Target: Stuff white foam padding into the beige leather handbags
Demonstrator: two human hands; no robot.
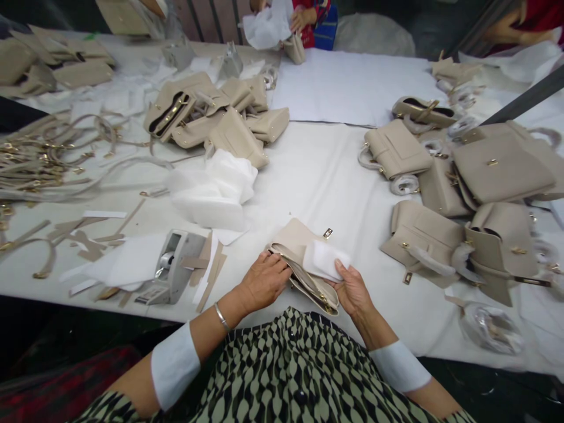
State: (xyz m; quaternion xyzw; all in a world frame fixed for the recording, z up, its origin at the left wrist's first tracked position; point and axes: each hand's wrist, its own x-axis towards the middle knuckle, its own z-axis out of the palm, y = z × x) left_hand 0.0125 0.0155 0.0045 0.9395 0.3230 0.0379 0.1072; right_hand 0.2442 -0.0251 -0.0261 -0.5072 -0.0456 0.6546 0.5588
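A small beige handbag point(294, 242) lies on the white table sheet at the near edge, its opening turned toward me. My left hand point(264, 281) grips the bag's left side, fingers curled over its rim. My right hand point(351, 289) holds the right side, its thumb pressing a white foam pad point(325, 258) against the bag's mouth. A gold clasp point(327, 233) sticks up behind the pad.
A tape dispenser point(174, 265) and cut beige strips sit to the left, with white foam sheets point(214, 191) beyond. Piles of beige bags point(211, 117) lie at the back left and at the right point(484, 176). Loose straps point(39, 158) cover the far left. Another person's hands point(299, 20) work across the table.
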